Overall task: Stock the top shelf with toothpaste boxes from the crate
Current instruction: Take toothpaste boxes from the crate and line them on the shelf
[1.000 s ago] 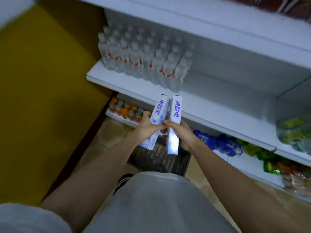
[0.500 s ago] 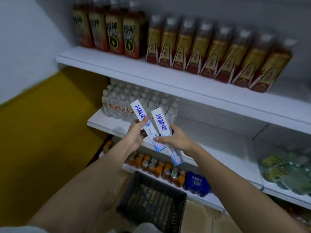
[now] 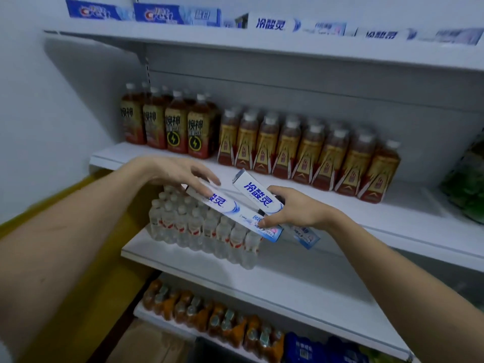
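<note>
White cardboard boxes: right hand (image 3: 293, 214) pinches both, one box (image 3: 258, 196) above its fingers, the other box (image 3: 235, 214) under the left hand's (image 3: 180, 174) loosely spread fingers. Better split them, then lift flat onto the top shelf (image 3: 262, 49).

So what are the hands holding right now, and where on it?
Two toothpaste boxes. The left hand rests its fingers on the upper end of the left box; the right hand grips the right box at its middle, thumb on the left box's lower end.
</note>
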Available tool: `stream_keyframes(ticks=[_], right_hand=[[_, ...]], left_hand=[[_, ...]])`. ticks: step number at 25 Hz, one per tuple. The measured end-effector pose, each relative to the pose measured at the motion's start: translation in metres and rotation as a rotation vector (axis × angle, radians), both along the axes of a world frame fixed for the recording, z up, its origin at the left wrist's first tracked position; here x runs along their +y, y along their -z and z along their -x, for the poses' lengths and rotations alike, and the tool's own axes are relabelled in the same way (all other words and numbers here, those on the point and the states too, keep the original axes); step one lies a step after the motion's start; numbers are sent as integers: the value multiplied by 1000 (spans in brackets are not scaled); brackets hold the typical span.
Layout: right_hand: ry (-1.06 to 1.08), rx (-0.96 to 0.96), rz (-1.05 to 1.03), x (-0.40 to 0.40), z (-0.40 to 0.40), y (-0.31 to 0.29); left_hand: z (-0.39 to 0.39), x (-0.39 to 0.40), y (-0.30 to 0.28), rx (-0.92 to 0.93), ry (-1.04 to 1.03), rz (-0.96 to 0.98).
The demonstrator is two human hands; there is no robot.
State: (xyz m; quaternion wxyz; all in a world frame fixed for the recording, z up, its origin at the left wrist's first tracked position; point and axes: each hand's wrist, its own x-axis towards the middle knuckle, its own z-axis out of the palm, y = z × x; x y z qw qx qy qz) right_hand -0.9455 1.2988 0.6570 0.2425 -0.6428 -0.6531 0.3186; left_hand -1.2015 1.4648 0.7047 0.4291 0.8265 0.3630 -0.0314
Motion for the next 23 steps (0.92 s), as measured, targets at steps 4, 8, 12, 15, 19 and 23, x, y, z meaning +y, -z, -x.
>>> stream_keyframes(ticks=[4,8,12,15,19,23], right_hand=[[-59,-123,-22,2,10,-28],[-28,-204,-65,-3,10,-52],[131,-158,-368,-14,-2,-124],[180,-114,-516,-29,-7,-190],[251,-195,-644,-40,-26,-263],[342,-318,-667,-42,-55,-320]], left_hand=[[-37,-8,-13,525,184,-212],[-43,1,-18,515,244,-269],[-20,15,-94,300,237,-268],[-3,21,-157,100,185,-360],[-4,13,-226,-142,94,-395],[-23,-1,-271,-329,0,-530]])
